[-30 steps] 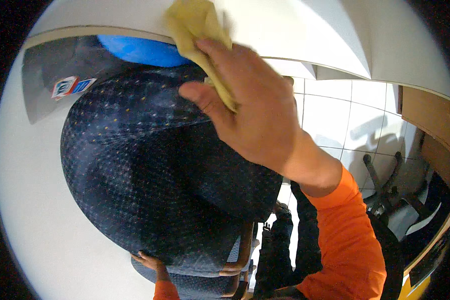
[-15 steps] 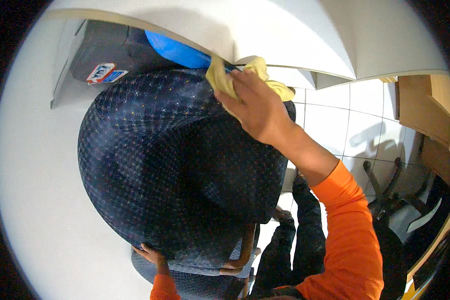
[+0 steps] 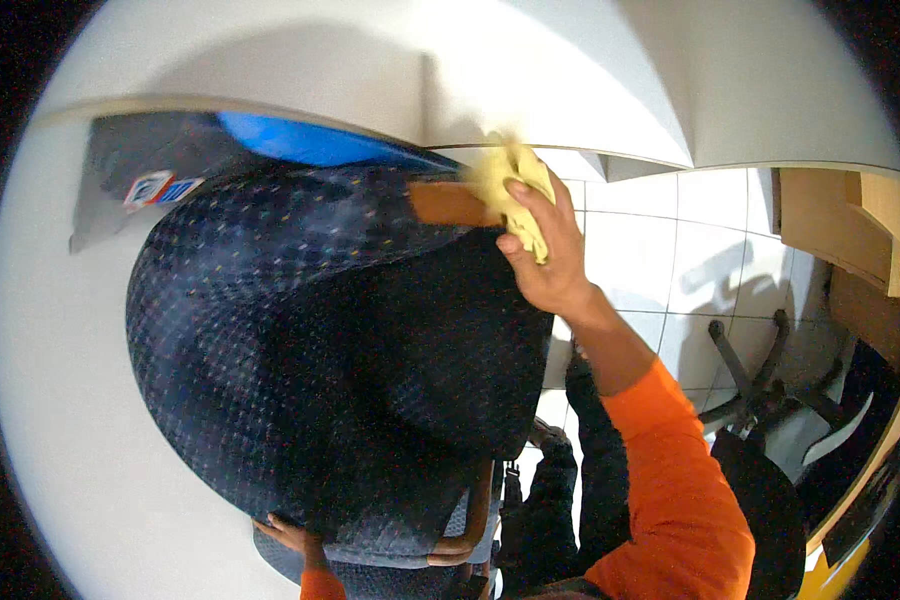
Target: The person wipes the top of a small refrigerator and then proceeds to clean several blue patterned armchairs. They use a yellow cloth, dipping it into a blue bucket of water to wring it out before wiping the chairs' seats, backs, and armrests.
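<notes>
A dark blue chair with patterned upholstery and wooden armrests fills the middle of the view. At its far side, my right hand is closed around a crumpled yellow cloth. The cloth presses against the end of the far wooden armrest and partly hides it. My left hand grips the chair's near lower edge, beside the near armrest. Some of its fingers are tucked against the fabric.
Another patterned seat shows below the chair. Behind the chair stand a blue rounded object and a dark grey item with a red and blue label. To the right are white floor tiles, a swivel chair base and wooden furniture.
My right hand has moved from the chair's top edge to the right, with the cloth, baring part of the far armrest. The view has shifted slightly. My left hand stays on the chair.
</notes>
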Motion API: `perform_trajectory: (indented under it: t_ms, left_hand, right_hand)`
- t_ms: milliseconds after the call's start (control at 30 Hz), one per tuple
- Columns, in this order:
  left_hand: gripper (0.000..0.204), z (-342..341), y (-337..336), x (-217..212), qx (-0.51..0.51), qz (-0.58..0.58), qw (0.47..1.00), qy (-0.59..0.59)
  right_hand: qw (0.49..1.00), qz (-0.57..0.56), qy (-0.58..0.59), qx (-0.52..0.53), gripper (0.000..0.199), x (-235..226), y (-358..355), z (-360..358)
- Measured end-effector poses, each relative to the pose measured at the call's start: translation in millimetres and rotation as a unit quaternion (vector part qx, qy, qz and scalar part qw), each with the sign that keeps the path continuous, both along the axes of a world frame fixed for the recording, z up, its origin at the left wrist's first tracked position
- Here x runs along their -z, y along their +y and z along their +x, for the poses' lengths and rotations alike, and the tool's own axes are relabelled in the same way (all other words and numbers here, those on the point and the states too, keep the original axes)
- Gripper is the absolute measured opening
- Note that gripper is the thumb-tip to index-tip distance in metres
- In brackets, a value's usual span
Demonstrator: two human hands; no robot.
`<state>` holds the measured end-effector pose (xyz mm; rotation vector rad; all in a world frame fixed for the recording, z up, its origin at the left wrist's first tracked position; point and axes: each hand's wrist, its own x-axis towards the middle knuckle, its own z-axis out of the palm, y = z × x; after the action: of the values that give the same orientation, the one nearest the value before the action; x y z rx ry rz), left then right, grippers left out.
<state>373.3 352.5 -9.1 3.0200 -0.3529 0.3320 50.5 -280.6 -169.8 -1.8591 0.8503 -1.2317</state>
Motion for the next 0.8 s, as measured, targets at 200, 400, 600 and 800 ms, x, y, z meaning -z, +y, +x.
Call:
perform_trajectory:
  t_ms: [200, 400, 600, 800]
  left_hand:
    - [0.08, -7.7, -17.7, -5.9, -0.081, -0.102, 0.991, 0.016]
    - [0.108, -4.8, -17.1, -10.5, -0.092, -0.107, 0.99, 0.009]
    - [0.099, 6.1, 4.4, -19.2, -0.102, -0.036, 0.994, 0.007]
    - [0.08, 3.8, 3.2, -30.9, -0.119, -0.168, 0.977, 0.058]
  right_hand:
    - [0.989, 0.037, -0.137, -0.043, 0.026, 24.0, -7.3, -3.7]
    - [0.99, 0.063, -0.117, -0.041, 0.021, 50.7, -15.3, -14.1]
    - [0.901, 0.42, -0.07, -0.08, 0.036, 149.2, -41.5, -22.3]
    - [0.888, 0.431, 0.085, -0.135, 0.039, 262.4, -79.9, -28.4]
